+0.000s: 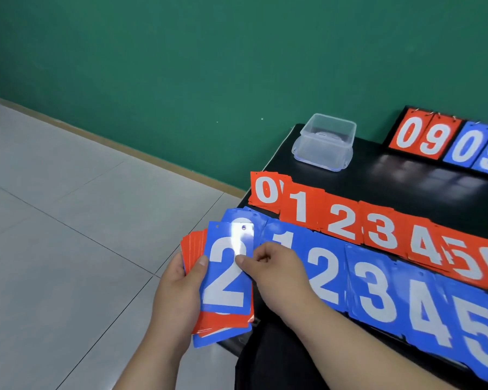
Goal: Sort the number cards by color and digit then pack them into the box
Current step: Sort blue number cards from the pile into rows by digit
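The glossy black table (392, 175) runs out of view at the right, and its left edge sits just beside the stack in hand, with bare grey tiled floor (68, 220) beyond. Two rows of number cards lie along it: the red row (383, 229) from 0 to a cut-off 6, the blue row (378, 288) in front, its 0 pile mostly hidden. A clear plastic box (323, 142) stands open near the far-left corner; a flip scoreboard (445, 142) is cropped at right. The left hand (178, 299) clamps a fanned mixed stack (209, 322), long axis upright. The right hand (276, 266) pinches its top blue 2 card (226, 274), whose top is washed by glare.
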